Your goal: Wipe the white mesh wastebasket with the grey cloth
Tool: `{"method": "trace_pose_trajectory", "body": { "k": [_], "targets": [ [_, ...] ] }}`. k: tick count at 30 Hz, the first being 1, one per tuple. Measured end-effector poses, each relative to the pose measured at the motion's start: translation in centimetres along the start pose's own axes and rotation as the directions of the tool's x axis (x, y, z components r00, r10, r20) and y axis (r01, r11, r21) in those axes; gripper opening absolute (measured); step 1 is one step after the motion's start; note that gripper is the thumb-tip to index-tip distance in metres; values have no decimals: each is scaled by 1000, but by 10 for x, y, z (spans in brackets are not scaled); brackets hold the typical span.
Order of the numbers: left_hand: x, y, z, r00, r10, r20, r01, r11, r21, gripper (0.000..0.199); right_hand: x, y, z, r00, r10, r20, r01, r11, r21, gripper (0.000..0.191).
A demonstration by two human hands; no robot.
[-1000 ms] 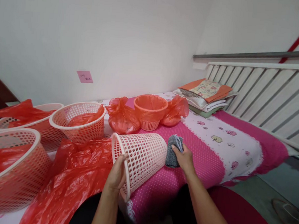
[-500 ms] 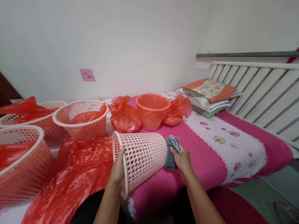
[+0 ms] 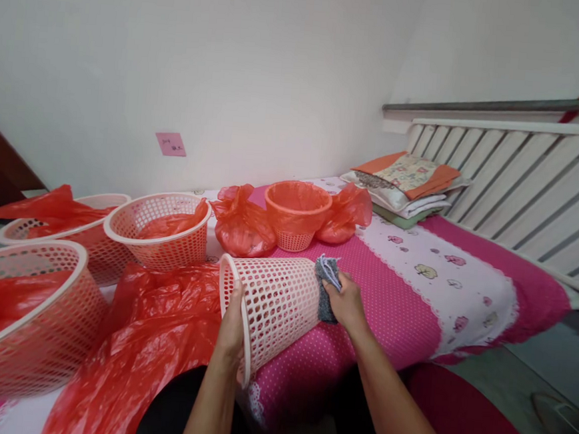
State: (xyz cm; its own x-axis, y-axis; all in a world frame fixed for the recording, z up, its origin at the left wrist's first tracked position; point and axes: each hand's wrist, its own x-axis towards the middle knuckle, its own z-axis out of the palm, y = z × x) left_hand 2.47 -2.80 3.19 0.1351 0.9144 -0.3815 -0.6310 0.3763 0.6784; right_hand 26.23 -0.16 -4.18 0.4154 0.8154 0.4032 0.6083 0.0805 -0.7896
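A pale pink perforated plastic basket (image 3: pixel 275 303) lies tilted on its side above the bed edge, its mouth toward the left. My left hand (image 3: pixel 232 319) grips its rim, thumb outside; the other fingers are hidden inside the basket. At the basket's base, my right hand (image 3: pixel 347 302) is closed on a grey cloth (image 3: pixel 327 293) with a pale edge and presses it against the bottom. Beside the basket on the left, a loose red plastic bag (image 3: pixel 149 346) is spread over the bed.
Several baskets with red bags stand on the left, among them a round basket (image 3: pixel 160 233). Behind are a red-lined small basket (image 3: pixel 297 214) and tied red bags (image 3: pixel 243 223). Folded pillows (image 3: pixel 407 179) lie by the white bed rail (image 3: pixel 513 174). A pink note (image 3: pixel 171 144) is on the wall.
My right hand has shifted slightly left with the cloth, which now sits closer over the basket's base and is bunched differently. My left hand keeps its hold on the rim.
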Motion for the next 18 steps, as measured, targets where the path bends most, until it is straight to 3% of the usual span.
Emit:
{"method": "trace_pose_trajectory", "body": {
  "k": [5, 9, 18],
  "targets": [
    [3, -1, -3, 999, -12, 46, 12, 1000, -6, 60, -8, -25, 7, 991, -118, 70, 118, 993, 9, 20],
    [2, 0, -2, 1000, -23, 17, 23, 1000, -18, 60, -16, -42, 12, 975, -201, 99, 202, 979, -4, 18],
    [0, -1, -3, 999, 1, 52, 0, 1000, -20, 57, -22, -69, 18, 955, -250, 158, 253, 967, 2, 17]
  ]
}}
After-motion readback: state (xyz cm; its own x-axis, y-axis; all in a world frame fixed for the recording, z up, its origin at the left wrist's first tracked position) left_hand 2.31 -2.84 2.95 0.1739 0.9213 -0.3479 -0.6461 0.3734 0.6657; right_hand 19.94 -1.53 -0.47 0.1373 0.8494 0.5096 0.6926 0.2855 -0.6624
